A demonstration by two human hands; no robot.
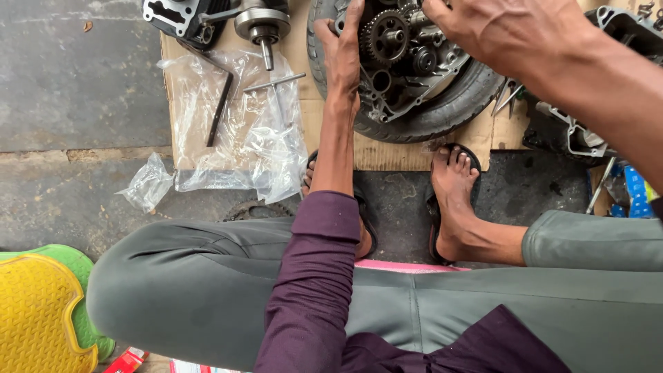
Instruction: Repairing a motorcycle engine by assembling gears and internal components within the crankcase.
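Observation:
A greasy engine case (404,59) full of gears lies on its side inside a black tyre (442,114) on a sheet of cardboard (387,153). My left hand (342,52) reaches forward and presses its fingers on the case's left edge, beside a toothed gear (385,36). My right hand (507,31) hovers over the upper right of the case, fingers curled at the top edge of the view; what they hold is hidden. I sit low with my knees wide and my sandalled feet at the cardboard's near edge.
Clear plastic bags (238,138) lie left of the tyre with a black hex key (219,110) and a T-handle tool (275,83) on them. A cylinder block (179,17) and a crankshaft (262,24) sit at the top. Another engine cover (587,135) lies right. A yellow-green mat (41,311) is at lower left.

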